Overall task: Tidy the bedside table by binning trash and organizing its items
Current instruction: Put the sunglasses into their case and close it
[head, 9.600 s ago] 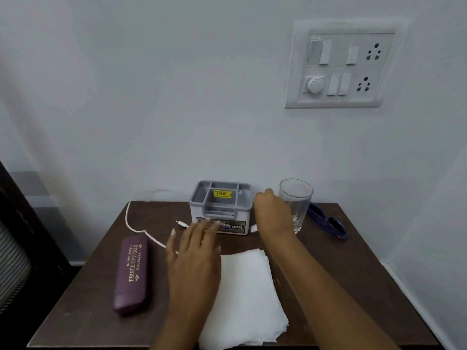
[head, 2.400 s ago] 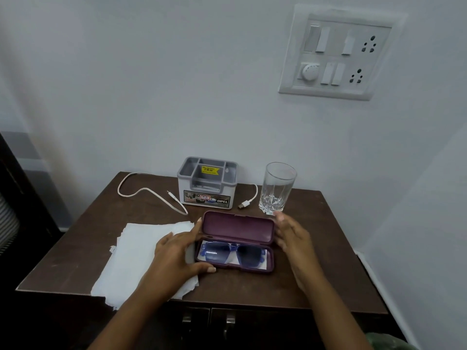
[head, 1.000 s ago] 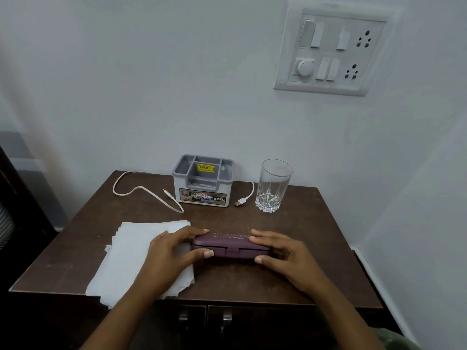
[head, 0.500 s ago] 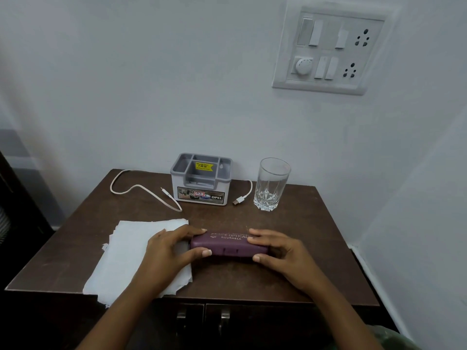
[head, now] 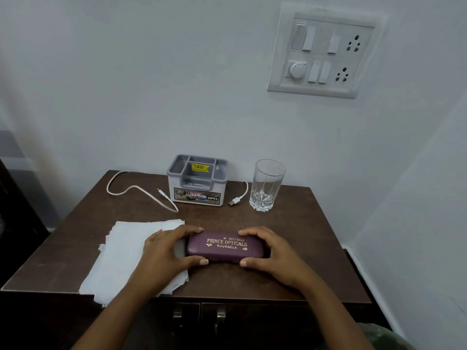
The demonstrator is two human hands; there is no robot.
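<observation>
Head view, case: the purple glasses case (head: pixel 225 246) lay shut near the front edge of the bedside table (head: pixel 316 223).
Left hand (head: pixel 164 251): fingers curled around its left end, over the white paper (head: pixel 126 248).
Right hand (head: pixel 275 251): thumb and fingers clamped its right end.
Tip: lift level, park it beside the organizer (head: pixel 197 180), clear of the glass (head: pixel 266 184).

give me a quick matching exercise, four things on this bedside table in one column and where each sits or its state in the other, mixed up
Things:
1. purple glasses case
2. clear drinking glass
3. white paper sheets
4. grey plastic organizer box

Places or states:
A. back of the table, white cable at both sides
B. shut, held at both ends
C. front left, flat stack
D. upright, right of the organizer

Pairs: 1-B, 2-D, 3-C, 4-A
</observation>
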